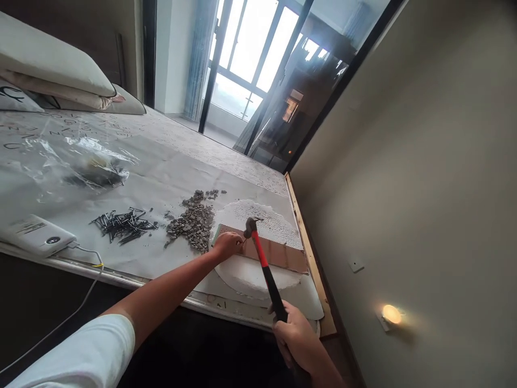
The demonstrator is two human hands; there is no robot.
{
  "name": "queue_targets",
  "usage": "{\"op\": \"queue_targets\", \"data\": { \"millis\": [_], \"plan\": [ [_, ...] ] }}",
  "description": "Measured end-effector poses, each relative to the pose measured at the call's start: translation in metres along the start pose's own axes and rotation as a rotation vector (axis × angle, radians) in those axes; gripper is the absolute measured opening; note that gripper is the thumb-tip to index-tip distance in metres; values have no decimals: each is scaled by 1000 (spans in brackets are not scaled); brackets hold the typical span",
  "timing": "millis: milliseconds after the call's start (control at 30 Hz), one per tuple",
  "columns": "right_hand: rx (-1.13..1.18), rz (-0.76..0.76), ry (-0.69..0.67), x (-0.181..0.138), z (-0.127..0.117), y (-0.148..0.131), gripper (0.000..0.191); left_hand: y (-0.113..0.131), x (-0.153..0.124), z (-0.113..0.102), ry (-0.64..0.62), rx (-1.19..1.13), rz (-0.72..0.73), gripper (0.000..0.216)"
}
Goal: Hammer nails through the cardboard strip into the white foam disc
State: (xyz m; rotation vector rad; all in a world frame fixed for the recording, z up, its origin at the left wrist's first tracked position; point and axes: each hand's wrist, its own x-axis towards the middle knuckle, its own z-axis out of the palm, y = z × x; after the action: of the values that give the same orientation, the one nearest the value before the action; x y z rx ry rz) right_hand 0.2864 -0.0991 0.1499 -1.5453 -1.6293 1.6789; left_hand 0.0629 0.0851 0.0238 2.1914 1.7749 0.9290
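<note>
On the near right part of the bed (169,156), a flat, reddish-brown, rectangular board (293,257) lies across a white, rough-edged, rounded sheet (266,213) that looks like foam. The left hand (226,246) is at the board's left end, its fingers pinched together on what looks like a thin dark nail (244,242). The right hand (297,331), well apart from the left and nearer the body, is wrapped around the black lower grip of a claw hammer (262,250) with a dark metal head and a red-and-black handle. The hammer slants away to the far left, its head over the board and just beside the left fingertips; whether it touches the nail cannot be told.

The hammer should feel stiff and head-heavy, best held low on the black grip, which is likely less slippery than metal. The nail should be light, rigid and easily tipped, so a pinch along its shank suits it. The board looks firm; the sheet beneath probably crumbles and gives.

Left of the board lie a heap of grey, gravel-like fragments (194,218) and, farther left, a pile of dark metal nails (125,225).
</note>
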Motion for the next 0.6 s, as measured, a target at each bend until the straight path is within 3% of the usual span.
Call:
{"op": "queue_targets", "data": {
  "millis": [133, 600],
  "plan": [
    [32, -42, 24, -4, -2, 0, 29, 2, -1, -2, 10, -63, 2, 19],
    [17, 28, 2, -2, -3, -3, 25, 2, -4, -8, 27, -149, -20, 14]
  ]
}}
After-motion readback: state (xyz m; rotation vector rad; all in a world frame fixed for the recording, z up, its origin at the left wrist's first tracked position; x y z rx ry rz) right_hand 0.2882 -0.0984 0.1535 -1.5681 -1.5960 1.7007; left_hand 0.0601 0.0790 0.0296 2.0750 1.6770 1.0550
